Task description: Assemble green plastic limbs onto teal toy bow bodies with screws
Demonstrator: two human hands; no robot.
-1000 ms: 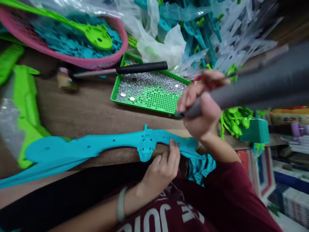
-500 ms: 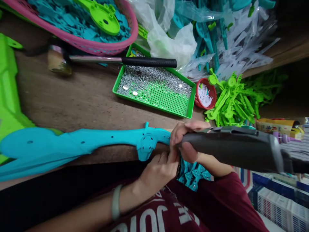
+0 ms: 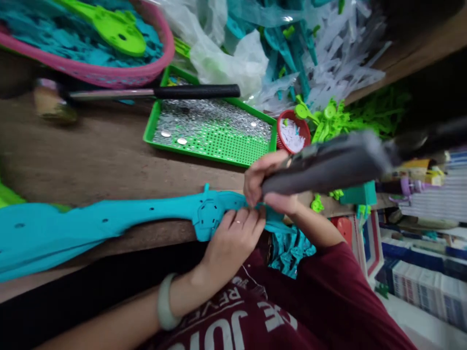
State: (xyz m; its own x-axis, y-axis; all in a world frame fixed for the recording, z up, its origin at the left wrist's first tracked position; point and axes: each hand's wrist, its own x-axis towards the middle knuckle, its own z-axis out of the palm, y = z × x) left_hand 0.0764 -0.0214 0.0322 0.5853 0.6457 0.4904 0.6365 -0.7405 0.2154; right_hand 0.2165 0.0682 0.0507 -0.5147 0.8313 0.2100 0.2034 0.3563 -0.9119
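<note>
A long turquoise plastic toy part (image 3: 134, 212), shaped like a gun stock, lies along the front edge of the bench. My left hand (image 3: 233, 236) grips its right end, with the fingers curled over the top beside a boxy section with slots. My right hand (image 3: 257, 177) is wrapped round a dark grey electric screwdriver (image 3: 324, 167), blurred, with its cord end pointing up to the right. The tool's tip is hidden behind my right fingers, so I cannot tell whether it touches the part.
Behind the part sits a green tray (image 3: 219, 158) of small screws, with a hammer (image 3: 197, 91) across its back edge. A pink basket (image 3: 171, 43) of turquoise pieces stands back left. A red basket (image 3: 308, 131) holds white pieces. Lime-green parts (image 3: 328, 114) are heaped to the right.
The screwdriver's rear has swung upward and it has blurred. My left hand has shifted from beside the right fingers onto the turquoise part. The whole view has slid leftward.
</note>
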